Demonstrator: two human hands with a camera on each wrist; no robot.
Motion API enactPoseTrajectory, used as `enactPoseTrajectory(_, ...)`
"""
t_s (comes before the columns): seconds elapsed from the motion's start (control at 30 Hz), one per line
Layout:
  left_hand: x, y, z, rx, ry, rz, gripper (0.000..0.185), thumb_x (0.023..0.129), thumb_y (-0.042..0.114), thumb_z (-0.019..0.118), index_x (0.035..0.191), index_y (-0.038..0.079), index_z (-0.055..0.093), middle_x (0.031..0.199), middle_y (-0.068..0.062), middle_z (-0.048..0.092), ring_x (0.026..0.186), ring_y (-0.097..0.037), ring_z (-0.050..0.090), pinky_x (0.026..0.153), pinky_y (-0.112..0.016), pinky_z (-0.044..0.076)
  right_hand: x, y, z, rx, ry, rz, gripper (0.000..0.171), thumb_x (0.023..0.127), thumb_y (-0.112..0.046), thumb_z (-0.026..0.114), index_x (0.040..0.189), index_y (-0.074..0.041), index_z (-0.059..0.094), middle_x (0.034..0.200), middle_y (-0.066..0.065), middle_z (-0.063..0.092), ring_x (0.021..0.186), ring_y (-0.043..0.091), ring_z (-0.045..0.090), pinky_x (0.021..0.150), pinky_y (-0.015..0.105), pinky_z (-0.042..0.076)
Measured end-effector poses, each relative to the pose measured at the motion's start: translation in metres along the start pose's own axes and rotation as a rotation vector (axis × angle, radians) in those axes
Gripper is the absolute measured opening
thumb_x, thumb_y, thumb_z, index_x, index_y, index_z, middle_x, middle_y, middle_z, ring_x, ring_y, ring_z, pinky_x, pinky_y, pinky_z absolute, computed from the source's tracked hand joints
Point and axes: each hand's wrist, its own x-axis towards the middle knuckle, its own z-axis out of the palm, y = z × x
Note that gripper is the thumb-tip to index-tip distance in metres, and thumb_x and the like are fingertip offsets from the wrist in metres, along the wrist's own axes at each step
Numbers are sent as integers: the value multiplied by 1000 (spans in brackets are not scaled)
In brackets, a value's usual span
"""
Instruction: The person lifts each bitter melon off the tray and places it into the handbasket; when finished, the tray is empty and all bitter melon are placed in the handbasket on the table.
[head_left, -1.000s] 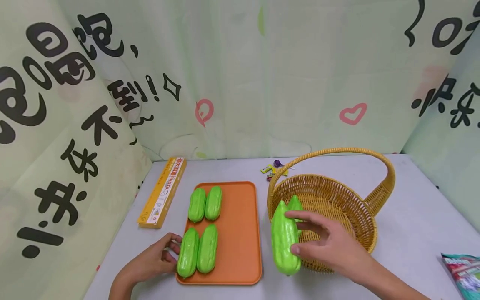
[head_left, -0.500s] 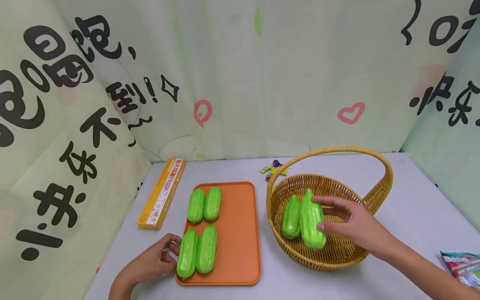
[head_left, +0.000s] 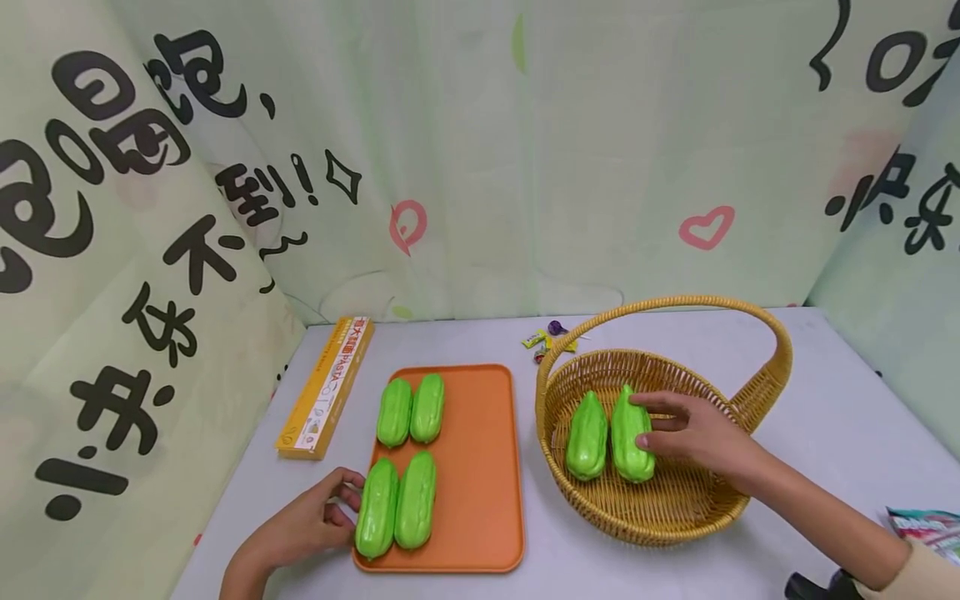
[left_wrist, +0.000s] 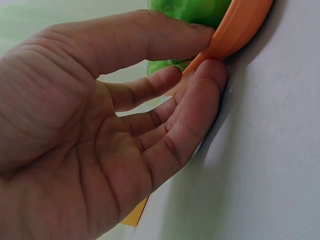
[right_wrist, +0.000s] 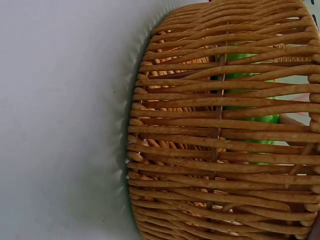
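Note:
My right hand (head_left: pixel 693 429) reaches into the wicker basket (head_left: pixel 645 533) and holds a glossy green cucumber (head_left: pixel 630 437) between thumb and fingers. A second cucumber (head_left: pixel 587 435) lies just left of it in the basket. In the right wrist view, the woven wall (right_wrist: pixel 225 135) hides most of the hand; green shows through the gaps. My left hand (head_left: pixel 303 517) pinches the left rim of the orange tray (head_left: pixel 476 475). The left wrist view shows thumb and finger at the tray rim (left_wrist: pixel 240 30). On the tray lie a front pair of cucumbers (head_left: pixel 415 500) and a back pair (head_left: pixel 427 408).
A yellow pasta box (head_left: pixel 326 387) lies left of the tray. Several small wrapped candies (head_left: pixel 555 335) sit behind the basket. The basket's tall handle (head_left: pixel 675 302) arches over it. At the right edge lies a colourful packet (head_left: pixel 926 529), partly behind the right sleeve (head_left: pixel 918 571).
My right hand has carried the cucumber from over the basket's front left rim to the right and down into the basket, beside the other cucumber. The left hand has stayed put.

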Motion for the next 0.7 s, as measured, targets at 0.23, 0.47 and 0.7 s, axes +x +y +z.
enactPoseTrajectory(0.23, 1, -2, -1, 5, 10, -12, 57, 80, 0, 75, 128, -3, 44, 103, -11, 57, 85, -27, 59, 70, -31, 51, 5, 1, 3, 7, -32, 14, 68, 85, -27, 79, 141, -2, 50, 144, 28, 42, 123, 45, 51, 88, 41, 52)
enactPoseTrajectory(0.47, 2, -3, -1, -5, 9, -18, 58, 80, 1, 75, 128, -3, 44, 104, -12, 56, 85, -27, 59, 70, -31, 51, 10, 3, 7, 20, -53, 9, 68, 85, -24, 79, 141, -2, 50, 144, 28, 42, 124, 46, 49, 89, 42, 51)
enactPoseTrajectory(0.7, 2, -4, 0, -2, 12, -13, 58, 80, 1, 75, 128, -3, 44, 104, -11, 56, 85, -27, 58, 70, -30, 51, 14, 4, 10, 46, -66, 12, 67, 85, -21, 79, 141, -2, 50, 145, 28, 43, 126, 46, 48, 90, 41, 50)
